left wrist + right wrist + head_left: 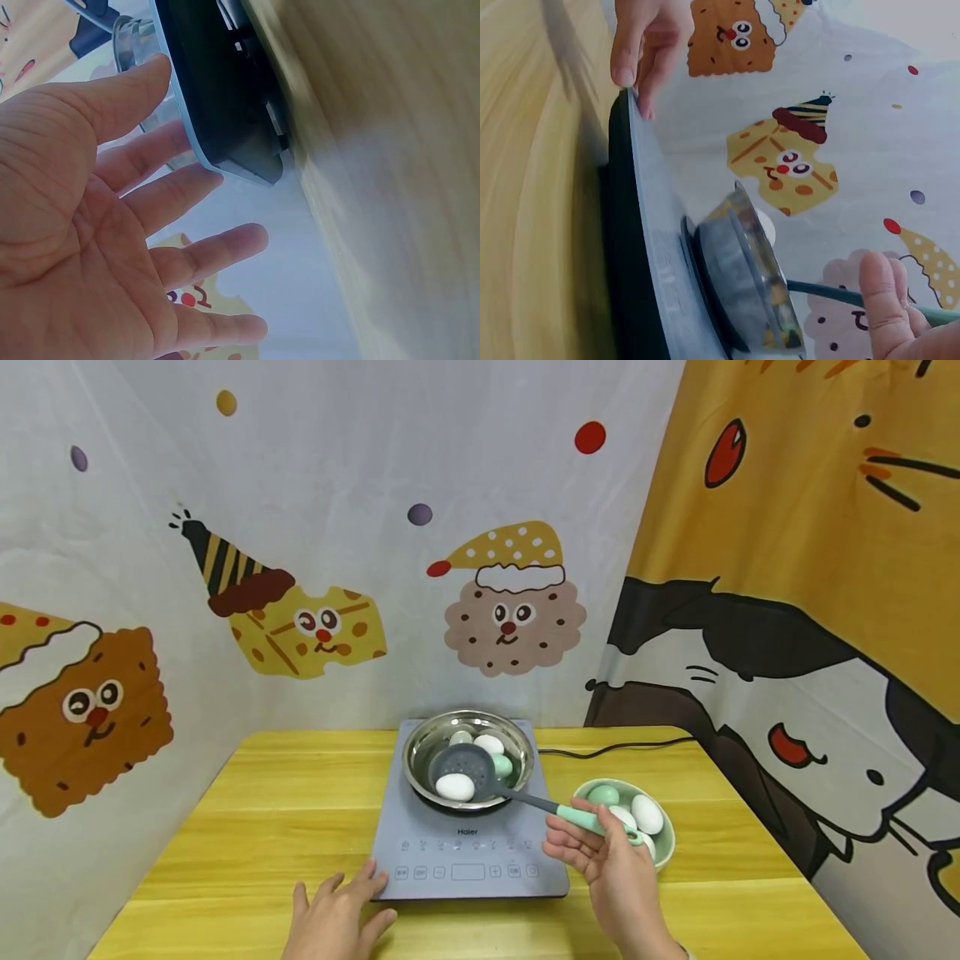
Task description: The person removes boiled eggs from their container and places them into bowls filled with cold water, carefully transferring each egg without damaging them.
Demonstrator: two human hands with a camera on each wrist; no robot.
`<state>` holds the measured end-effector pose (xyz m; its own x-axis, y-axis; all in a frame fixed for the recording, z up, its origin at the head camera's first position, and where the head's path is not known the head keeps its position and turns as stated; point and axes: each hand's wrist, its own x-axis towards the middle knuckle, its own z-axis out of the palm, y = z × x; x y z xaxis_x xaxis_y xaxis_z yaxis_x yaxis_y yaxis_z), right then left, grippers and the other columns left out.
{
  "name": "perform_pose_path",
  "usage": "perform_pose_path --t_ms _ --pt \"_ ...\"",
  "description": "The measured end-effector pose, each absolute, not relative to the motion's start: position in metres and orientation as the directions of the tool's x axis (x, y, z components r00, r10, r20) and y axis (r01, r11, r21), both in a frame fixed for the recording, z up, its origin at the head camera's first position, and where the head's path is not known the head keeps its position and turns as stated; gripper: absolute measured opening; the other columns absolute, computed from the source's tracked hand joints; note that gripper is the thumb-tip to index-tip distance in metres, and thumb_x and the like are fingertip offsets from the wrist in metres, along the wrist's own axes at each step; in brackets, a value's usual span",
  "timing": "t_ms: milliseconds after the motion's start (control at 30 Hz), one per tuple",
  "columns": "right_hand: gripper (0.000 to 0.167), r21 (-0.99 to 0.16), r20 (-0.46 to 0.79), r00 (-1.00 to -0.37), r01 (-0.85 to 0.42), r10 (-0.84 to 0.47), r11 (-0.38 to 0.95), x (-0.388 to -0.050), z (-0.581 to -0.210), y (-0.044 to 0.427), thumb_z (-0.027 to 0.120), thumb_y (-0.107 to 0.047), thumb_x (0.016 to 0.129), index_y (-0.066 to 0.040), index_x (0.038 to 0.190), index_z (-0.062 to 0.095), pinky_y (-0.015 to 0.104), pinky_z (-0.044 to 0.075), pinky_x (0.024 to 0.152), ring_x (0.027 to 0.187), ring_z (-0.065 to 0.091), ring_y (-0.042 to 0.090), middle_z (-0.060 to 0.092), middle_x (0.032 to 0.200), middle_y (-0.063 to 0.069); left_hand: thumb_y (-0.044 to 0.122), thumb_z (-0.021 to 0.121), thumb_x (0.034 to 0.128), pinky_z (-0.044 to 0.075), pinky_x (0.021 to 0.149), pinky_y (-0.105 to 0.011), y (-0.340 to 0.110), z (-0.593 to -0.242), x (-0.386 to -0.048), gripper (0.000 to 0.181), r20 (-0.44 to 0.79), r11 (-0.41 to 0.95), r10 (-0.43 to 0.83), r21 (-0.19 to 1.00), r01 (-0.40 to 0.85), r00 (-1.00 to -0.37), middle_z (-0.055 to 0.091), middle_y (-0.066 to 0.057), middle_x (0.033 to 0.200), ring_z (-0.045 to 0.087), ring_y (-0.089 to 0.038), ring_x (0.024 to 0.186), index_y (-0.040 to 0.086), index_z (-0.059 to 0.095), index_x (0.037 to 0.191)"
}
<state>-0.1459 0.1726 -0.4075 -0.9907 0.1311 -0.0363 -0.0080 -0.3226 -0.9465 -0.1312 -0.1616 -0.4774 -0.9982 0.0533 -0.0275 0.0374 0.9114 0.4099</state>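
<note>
My right hand (618,877) grips the mint-green handle of a grey skimmer (487,775), whose perforated head is over a steel bowl (517,793). A white egg (455,787) lies on the skimmer head, and in the right wrist view this egg (766,226) shows above the bowl's rim. Inside the bowl are another white egg (490,744) and pale green eggs (501,766). The steel bowl stands on a grey induction cooker (420,839). With fingers spread, my left hand (333,914) touches the cooker's front left corner; in the left wrist view the palm (97,247) holds nothing.
A light green bowl (670,839) with white and green eggs stands right of the cooker, close to my right hand. A black cord (615,747) runs right from the cooker across the wooden table (285,810). Printed cartoon curtains (375,460) hang behind.
</note>
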Motion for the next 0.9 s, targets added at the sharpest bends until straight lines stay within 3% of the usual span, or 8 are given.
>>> perform_pose_path --t_ms 200,467,733,900 --pt "0.056 -0.973 0.008 -0.984 -0.048 0.176 -0.224 -0.15 -0.404 0.179 0.038 -0.046 0.117 0.002 0.128 0.065 0.043 0.069 0.084 0.089 0.08 0.022 0.083 0.099 0.012 0.046 0.087 0.0862 0.021 0.108 -0.095 -0.162 -0.477 -0.131 0.054 -0.021 0.91 0.062 0.412 0.048 -0.998 0.066 -0.006 0.151 0.06 -0.055 0.132 0.021 0.076 0.133" --pt "0.053 -0.95 -0.002 -0.989 -0.045 0.149 -0.308 -0.151 -0.397 0.196 0.041 -0.049 0.116 -0.007 0.116 0.073 0.041 0.068 0.087 0.093 0.081 0.022 0.083 0.097 0.012 0.046 0.086 0.0863 0.02 0.108 -0.095 -0.162 -0.478 -0.13 0.054 -0.029 0.907 0.061 0.419 0.043 -0.998 0.066 -0.005 0.152 0.06 -0.055 0.133 0.022 0.076 0.133" --pt "0.057 -0.946 0.141 -0.983 -0.169 0.12 -0.278 -0.147 -0.393 0.215 0.037 -0.051 0.115 -0.008 0.118 0.074 0.04 0.068 0.084 0.09 0.082 0.02 0.084 0.1 0.011 0.048 0.086 0.0861 0.02 0.109 -0.094 -0.162 -0.477 -0.131 0.057 -0.046 0.912 0.055 0.408 0.031 -0.997 0.065 -0.004 0.153 0.059 -0.054 0.134 0.021 0.075 0.135" --pt "0.057 -0.949 0.154 -0.974 -0.193 0.168 -0.248 -0.143 -0.389 0.224 0.035 -0.052 0.114 -0.011 0.116 0.074 0.041 0.069 0.08 0.087 0.082 0.019 0.084 0.098 0.01 0.048 0.086 0.0863 0.019 0.109 -0.094 -0.163 -0.479 -0.131 0.058 -0.047 0.912 0.051 0.409 0.027 -0.998 0.064 -0.004 0.154 0.059 -0.054 0.135 0.021 0.074 0.136"
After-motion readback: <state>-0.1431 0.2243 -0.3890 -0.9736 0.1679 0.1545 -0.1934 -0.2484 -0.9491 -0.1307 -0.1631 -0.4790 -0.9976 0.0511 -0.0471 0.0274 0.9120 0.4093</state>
